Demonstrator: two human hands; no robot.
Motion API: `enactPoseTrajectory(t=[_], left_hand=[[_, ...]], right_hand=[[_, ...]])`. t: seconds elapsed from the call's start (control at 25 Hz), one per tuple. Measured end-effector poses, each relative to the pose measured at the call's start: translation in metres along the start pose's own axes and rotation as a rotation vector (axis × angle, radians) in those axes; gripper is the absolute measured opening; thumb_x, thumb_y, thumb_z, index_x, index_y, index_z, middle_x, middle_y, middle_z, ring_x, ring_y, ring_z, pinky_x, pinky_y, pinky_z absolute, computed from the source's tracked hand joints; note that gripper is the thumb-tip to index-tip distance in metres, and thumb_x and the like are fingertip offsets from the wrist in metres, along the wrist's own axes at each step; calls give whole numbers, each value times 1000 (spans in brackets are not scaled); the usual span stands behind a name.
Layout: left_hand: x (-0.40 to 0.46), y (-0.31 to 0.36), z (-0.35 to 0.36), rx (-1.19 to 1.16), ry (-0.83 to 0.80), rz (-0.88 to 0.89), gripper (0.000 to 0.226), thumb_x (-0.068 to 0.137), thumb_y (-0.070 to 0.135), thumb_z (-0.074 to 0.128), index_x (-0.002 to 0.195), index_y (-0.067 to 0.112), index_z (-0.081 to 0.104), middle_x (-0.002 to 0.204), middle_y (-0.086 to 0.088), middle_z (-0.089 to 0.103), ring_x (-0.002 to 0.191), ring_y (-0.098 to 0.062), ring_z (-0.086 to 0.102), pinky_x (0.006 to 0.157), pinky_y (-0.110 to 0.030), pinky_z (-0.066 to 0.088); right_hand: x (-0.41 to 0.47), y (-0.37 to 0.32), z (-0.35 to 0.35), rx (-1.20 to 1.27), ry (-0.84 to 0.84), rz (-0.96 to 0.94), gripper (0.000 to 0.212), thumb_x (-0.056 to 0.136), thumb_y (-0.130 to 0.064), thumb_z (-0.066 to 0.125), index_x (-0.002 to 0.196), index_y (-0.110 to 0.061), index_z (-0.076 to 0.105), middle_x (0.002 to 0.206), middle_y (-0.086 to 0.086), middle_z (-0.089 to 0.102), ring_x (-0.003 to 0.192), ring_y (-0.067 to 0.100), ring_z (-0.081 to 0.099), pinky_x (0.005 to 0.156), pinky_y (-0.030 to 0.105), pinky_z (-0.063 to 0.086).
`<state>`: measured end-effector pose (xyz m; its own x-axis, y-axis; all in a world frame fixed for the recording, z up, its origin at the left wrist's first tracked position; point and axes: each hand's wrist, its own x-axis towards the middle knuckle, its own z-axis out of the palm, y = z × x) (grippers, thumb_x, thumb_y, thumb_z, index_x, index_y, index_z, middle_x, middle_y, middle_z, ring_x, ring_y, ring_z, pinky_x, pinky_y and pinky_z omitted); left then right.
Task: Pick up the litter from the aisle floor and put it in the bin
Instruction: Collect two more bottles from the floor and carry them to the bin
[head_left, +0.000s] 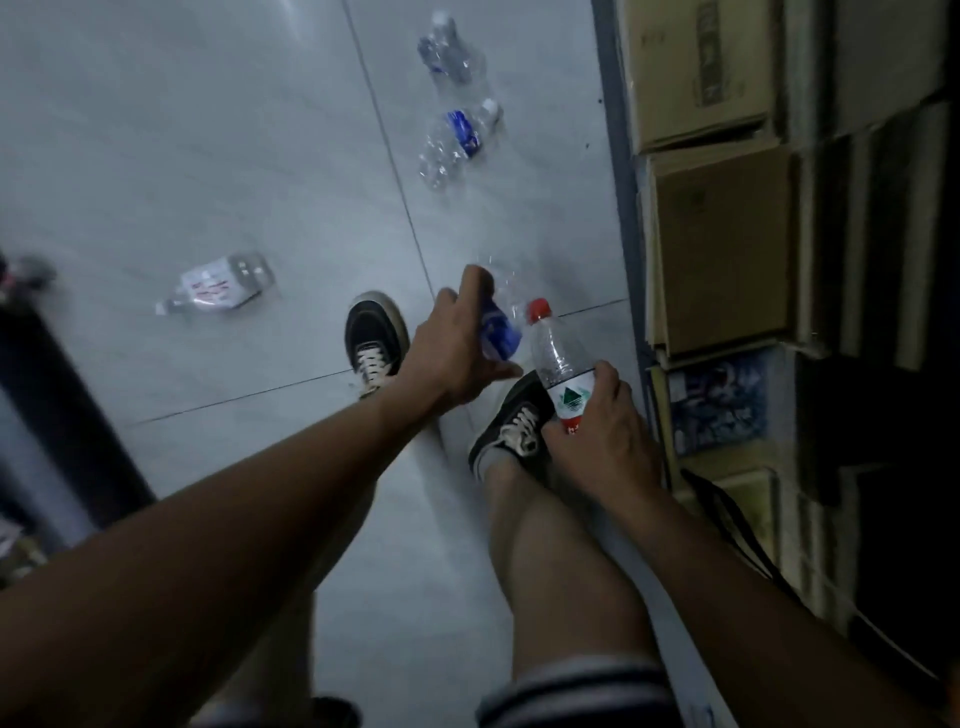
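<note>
I've got my left hand (457, 343) fingers wrapped on a blue-label bottle (500, 325), right hand (597, 431) gripping a red-cap bottle (558, 364); three bottles beyond my fingertips remain, bin unseen.

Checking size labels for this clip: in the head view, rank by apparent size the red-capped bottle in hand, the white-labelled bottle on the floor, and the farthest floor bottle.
1. Red-capped bottle, held by the right hand; nearness inflates it.
2. White-labelled bottle.
3. Farthest bottle, a close call with the second.
</note>
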<state>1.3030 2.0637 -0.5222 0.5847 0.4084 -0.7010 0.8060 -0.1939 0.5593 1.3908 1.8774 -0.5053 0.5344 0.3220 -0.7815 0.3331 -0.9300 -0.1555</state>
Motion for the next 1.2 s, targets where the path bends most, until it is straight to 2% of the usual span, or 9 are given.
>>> enactPoseTrajectory(t=[0.12, 0.24, 0.4, 0.52, 0.6, 0.72, 0.92, 1.12, 1.2], left_hand=[[-119, 54, -69, -40, 41, -56, 106, 58, 46, 97, 135, 18, 30, 117, 5, 55, 100, -14, 60, 83, -30, 51], [-223, 103, -133, 11, 155, -92, 91, 52, 73, 86, 118, 24, 47, 102, 15, 63, 90, -10, 64, 76, -31, 52], [-323, 144, -190, 90, 238, -85, 69, 63, 66, 83, 109, 26, 49, 92, 13, 66, 84, -14, 64, 71, -31, 51], [-372, 155, -213, 37, 271, -99, 77, 60, 72, 81, 116, 27, 54, 94, 11, 69, 86, -12, 67, 75, -32, 56], [-389, 156, -222, 42, 284, -60, 78, 63, 73, 80, 120, 26, 55, 96, 9, 68, 84, -10, 65, 72, -30, 52], [-402, 151, -232, 93, 264, 31, 64, 75, 72, 72, 115, 25, 56, 93, 6, 69, 79, -13, 65, 69, -31, 49], [-408, 135, -241, 200, 55, 150, 58, 76, 83, 57, 99, 31, 58, 84, 8, 71, 70, -19, 71, 75, -43, 60], [-421, 158, -220, 523, -162, 391, 51, 82, 73, 62, 106, 28, 60, 90, 5, 71, 84, -24, 69, 81, -39, 57], [-428, 171, -203, 604, -223, 477, 49, 82, 72, 62, 106, 30, 59, 93, 2, 73, 89, -25, 69, 81, -40, 56]], right_hand=[[-96, -32, -78, -17, 7, -38, 74, 75, -48, 70, 135, -23, 34, 124, 11, 57, 106, 38, 62, 78, 42, 51], [-186, -55, -143, -63, 16, -106, 69, 76, -54, 71, 128, -22, 40, 121, 10, 61, 104, 37, 64, 78, 42, 51], [-279, -65, -197, -88, 70, -213, 65, 76, -55, 75, 124, -22, 45, 114, 11, 67, 97, 35, 67, 67, 37, 45], [-333, -63, -219, -100, 146, -240, 66, 78, -55, 75, 125, -23, 42, 112, 8, 66, 94, 34, 65, 66, 36, 43], [-361, -58, -225, -82, 203, -211, 68, 78, -57, 74, 129, -26, 40, 114, 7, 66, 95, 33, 65, 68, 37, 46], [-400, -45, -218, 23, 281, -126, 74, 80, -56, 75, 136, -26, 38, 118, 10, 66, 100, 35, 65, 70, 37, 45], [-475, -27, -153, 297, 383, 183, 72, 79, -56, 74, 134, -23, 40, 121, 14, 65, 105, 39, 63, 76, 40, 49], [-562, -23, -55, 564, 480, 449, 63, 78, -57, 73, 123, -26, 42, 115, 10, 68, 101, 39, 66, 69, 37, 41], [-597, -26, -14, 673, 516, 560, 62, 77, -58, 72, 122, -28, 41, 114, 9, 69, 102, 38, 67, 70, 37, 43]])
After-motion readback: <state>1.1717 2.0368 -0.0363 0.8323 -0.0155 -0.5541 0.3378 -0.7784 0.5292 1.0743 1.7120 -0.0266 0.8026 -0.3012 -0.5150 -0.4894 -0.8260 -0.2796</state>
